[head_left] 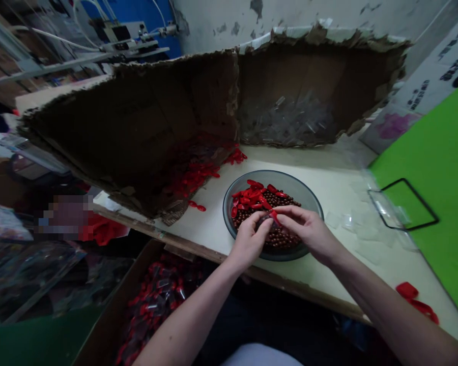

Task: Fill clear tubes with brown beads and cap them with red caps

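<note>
The left hand (pixel 250 241) and the right hand (pixel 309 234) are held over one glass bowl (pixel 275 173), both closed in a pinch on a single small red piece (pixel 273 216). Inside the bowl, a heap of brown beads (pixel 278 201) is partly covered by loose red pieces (pixel 252 194), too many to count. Behind the bowl, one torn cardboard box (pixel 175 117) lies on the counter (pixel 328 168), holding further red pieces (pixel 198 173) and clear plastic scraps (pixel 286 122). In front of the bowl, below the counter's edge, a second cardboard box (pixel 137 290) is filled with red-and-clear packets (pixel 156 290).
</note>
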`<state>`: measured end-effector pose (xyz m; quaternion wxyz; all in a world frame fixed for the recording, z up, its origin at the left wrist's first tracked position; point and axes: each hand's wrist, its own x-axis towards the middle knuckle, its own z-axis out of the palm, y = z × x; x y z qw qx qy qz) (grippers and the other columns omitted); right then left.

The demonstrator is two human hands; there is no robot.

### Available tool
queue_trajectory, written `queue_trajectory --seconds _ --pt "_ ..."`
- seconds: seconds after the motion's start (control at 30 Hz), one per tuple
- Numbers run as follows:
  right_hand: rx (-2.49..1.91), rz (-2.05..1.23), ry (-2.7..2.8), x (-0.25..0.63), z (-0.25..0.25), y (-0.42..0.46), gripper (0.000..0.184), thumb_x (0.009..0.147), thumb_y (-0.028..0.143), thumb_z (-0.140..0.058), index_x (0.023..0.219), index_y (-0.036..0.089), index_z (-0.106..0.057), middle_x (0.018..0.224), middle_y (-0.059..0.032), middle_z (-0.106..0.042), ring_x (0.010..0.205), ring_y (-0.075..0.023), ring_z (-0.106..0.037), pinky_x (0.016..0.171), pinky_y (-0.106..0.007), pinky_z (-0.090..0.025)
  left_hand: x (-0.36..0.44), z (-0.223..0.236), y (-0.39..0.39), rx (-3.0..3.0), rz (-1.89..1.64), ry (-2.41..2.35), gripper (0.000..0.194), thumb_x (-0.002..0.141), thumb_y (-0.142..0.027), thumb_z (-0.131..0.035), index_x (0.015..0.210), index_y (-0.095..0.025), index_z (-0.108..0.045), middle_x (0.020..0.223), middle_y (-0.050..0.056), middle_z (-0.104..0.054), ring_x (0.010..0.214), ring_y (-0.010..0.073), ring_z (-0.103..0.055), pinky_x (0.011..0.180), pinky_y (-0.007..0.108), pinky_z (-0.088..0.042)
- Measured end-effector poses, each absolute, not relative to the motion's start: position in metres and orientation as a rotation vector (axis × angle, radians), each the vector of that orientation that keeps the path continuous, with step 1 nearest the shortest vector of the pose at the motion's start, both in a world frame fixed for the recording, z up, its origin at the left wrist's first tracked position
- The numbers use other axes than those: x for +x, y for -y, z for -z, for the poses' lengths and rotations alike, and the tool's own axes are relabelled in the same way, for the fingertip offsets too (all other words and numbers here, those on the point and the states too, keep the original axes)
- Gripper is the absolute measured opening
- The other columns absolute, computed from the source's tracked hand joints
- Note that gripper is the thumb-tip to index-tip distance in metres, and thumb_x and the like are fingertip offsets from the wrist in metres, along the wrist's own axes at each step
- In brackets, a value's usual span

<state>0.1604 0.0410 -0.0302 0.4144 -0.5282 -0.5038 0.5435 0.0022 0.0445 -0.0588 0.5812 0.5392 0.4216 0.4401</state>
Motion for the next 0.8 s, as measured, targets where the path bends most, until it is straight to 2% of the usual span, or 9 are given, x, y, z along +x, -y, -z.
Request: queue_trajectory --seconds 0.07,0.17,0.27,0.43,0.53,0.67,0.8 --pt "-1.331 -1.431 1.41 0.168 0.024 -0.048 0.034 0.073 0.043 -0.073 0.097 0.02 -0.069 0.088 -0.0032 -0.072 0.08 -0.0172 -0.065 0.073 -0.03 -0.051 -0.002 0.057 -0.05 1.348 -1.005 -1.018 0.03 0.089 -0.042 -0.05 0.085 -0.017 -0.065 0.066 -0.001 -0.054 0.061 0.0108 -0.047 0.06 0.021 -0.038" --pt "-1.358 -1.517 1.469 0.171 0.018 -0.052 0.033 0.073 0.043 -0.073 0.094 0.019 -0.066 0.082 -0.0033 -0.072 0.074 -0.017 -0.066 0.069 -0.03 -0.052 -0.005 0.053 -0.053 1.472 -1.061 -1.108 0.037 0.092 -0.043 -0.045 0.068 -0.016 -0.057 0.062 -0.003 -0.046 0.059 0.0094 -0.04 0.057 0.021 -0.031" --pt "-1.364 -1.6 1.4 0.166 0.017 -0.051 0.034 0.07 0.045 -0.074 0.089 0.018 -0.065 0.074 -0.0023 -0.071 0.063 -0.0145 -0.064 0.062 -0.029 -0.054 -0.004 0.05 -0.054 1.512 -1.163 -1.208 0.037 0.092 -0.043 -0.046 0.065 -0.017 -0.051 0.059 -0.004 -0.041 0.058 0.0093 -0.037 0.057 0.022 -0.029" --pt "-1.343 -1.683 1.244 0.162 0.017 -0.046 0.037 0.064 0.045 -0.08 0.084 0.017 -0.065 0.077 -0.0032 -0.071 0.069 -0.0158 -0.066 0.068 -0.03 -0.056 0.002 0.051 -0.053 1.515 -1.204 -1.244 0.041 0.092 -0.045 -0.044 0.061 -0.018 -0.046 0.057 -0.004 -0.038 0.055 0.0093 -0.035 0.056 0.023 -0.028" --pt "-1.329 -1.687 1.162 0.16 0.018 -0.042 0.037 0.061 0.044 -0.082 0.08 0.017 -0.065 0.074 -0.0011 -0.069 0.065 -0.0135 -0.065 0.067 -0.028 -0.056 0.006 0.054 -0.051 1.512 -1.215 -1.267 0.041 0.093 -0.044 -0.043 0.06 -0.018 -0.044 0.057 -0.004 -0.037 0.055 0.0093 -0.034 0.056 0.023 -0.028" --pt "-1.316 -1.671 1.137 0.156 0.023 -0.036 0.034 0.064 0.044 -0.081 0.076 0.017 -0.064 0.067 0.0012 -0.065 0.06 -0.0101 -0.061 0.061 -0.023 -0.053 0.008 0.06 -0.049 1.509 -1.206 -1.308 0.042 0.092 -0.042 -0.044 0.059 -0.018 -0.041 0.056 -0.004 -0.035 0.055 0.0088 -0.032 0.056 0.024 -0.026" --pt "-1.323 -1.697 1.171 0.158 0.026 -0.04 0.034 0.067 0.045 -0.079 0.079 0.017 -0.065 0.071 -0.0013 -0.069 0.063 -0.0114 -0.063 0.063 -0.025 -0.053 0.006 0.06 -0.054 1.411 -1.19 -1.261 0.043 0.091 -0.044 -0.047 0.058 -0.017 -0.042 0.056 -0.004 -0.034 0.055 0.0084 -0.031 0.054 0.024 -0.026"
